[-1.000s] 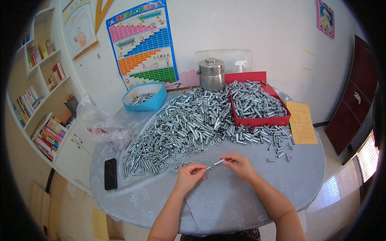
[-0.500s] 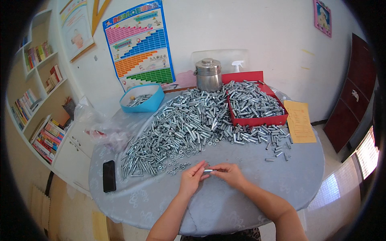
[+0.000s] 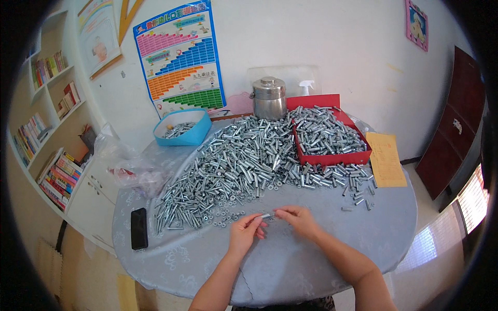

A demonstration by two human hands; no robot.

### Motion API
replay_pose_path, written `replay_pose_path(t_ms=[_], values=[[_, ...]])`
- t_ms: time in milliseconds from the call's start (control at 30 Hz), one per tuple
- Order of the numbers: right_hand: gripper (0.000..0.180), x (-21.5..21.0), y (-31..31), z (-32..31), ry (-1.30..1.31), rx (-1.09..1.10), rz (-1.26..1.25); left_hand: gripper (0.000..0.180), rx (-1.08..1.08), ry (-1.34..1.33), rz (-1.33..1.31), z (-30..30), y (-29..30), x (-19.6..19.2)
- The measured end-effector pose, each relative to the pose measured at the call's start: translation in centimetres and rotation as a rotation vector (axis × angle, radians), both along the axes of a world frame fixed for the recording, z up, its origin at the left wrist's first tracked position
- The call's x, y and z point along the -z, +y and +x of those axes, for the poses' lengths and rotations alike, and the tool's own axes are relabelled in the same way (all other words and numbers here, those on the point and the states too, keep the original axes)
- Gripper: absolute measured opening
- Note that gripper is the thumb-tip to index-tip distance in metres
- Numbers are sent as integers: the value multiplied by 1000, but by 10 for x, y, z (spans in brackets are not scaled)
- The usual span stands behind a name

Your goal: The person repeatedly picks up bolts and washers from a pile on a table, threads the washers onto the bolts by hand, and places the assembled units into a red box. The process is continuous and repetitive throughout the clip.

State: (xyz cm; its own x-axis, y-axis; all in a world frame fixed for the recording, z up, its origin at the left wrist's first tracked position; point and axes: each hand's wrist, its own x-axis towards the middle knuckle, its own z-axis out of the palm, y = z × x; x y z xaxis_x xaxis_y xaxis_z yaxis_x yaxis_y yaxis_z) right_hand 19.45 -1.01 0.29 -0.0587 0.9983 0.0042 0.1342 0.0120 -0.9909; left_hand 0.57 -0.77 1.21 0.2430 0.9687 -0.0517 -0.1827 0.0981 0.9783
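Observation:
Above the table's near middle, my left hand [image 3: 245,232] pinches a short silvery metal sleeve [image 3: 266,215] between thumb and forefinger, its other fingers loosely curled. My right hand [image 3: 299,220] is closed at the sleeve's right end, thumb and forefinger pressed together; what is between those fingertips is too small to tell. Just beyond both hands spreads a big heap of metal sleeves and bolts [image 3: 249,155]. Loose nuts or washers [image 3: 222,217] lie along the heap's near edge, close to my left hand.
A red box [image 3: 334,158] full of sleeves stands back right, beside a yellow paper [image 3: 386,160]. Behind the heap are a steel canister [image 3: 269,98] and a blue bin [image 3: 192,136] with metal parts. A black phone [image 3: 139,228] and plastic bags [image 3: 129,166] lie left on the grey tablecloth [image 3: 311,269].
My hands have shifted slightly; the right fingertips have drawn back toward the sleeve's right end. The sleeve, still in my left fingers, now tilts up to the right.

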Motion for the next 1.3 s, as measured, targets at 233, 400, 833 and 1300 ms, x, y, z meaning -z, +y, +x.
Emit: replay_pose_path(t_ms=[233, 400, 833, 1300], values=[[16, -3, 79, 13, -777, 131, 554, 22, -190, -111, -23, -10, 9, -1], [13, 3, 104, 0, -947, 96, 640, 23, -235, -142, -46, -16, 13, -1], [16, -16, 25, -8, 131, -15, 51, 22, -88, -142, -162, -13, 9, 5], [19, -10, 6, -15, -187, -39, 377, 23, 77, -210, -327, -13, 9, 10]])
